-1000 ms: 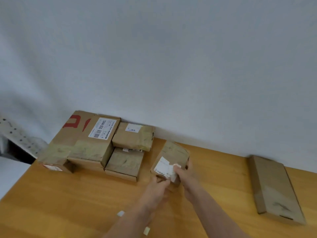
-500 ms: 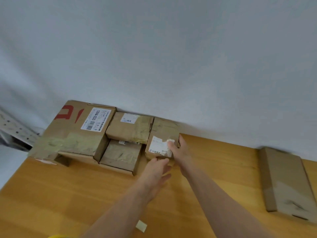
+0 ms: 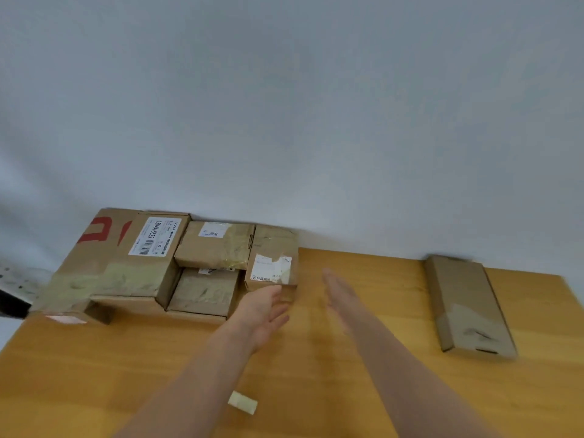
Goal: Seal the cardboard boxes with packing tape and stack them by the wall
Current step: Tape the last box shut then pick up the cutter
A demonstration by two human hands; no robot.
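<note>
A small taped cardboard box (image 3: 274, 254) with a torn white label stands against the wall at the right end of a group of boxes. My left hand (image 3: 263, 314) lies open just in front of it, fingertips near its lower front edge. My right hand (image 3: 339, 292) is open and blurred, a little to the right of the box and apart from it. To the left sit a large box (image 3: 104, 267) with red print, a box with a barcode label (image 3: 151, 248), and two small taped boxes (image 3: 216, 245) stacked one on the other.
A long flat cardboard box (image 3: 464, 305) lies alone on the right of the wooden table (image 3: 94, 374). A small scrap of tape (image 3: 242, 403) lies on the table near my left forearm. A grey wall (image 3: 316, 121) runs behind the boxes.
The small box was carried left and set against the wall beside the stack. Both hands have let go of it and drawn back, the right hand moving away to the right.
</note>
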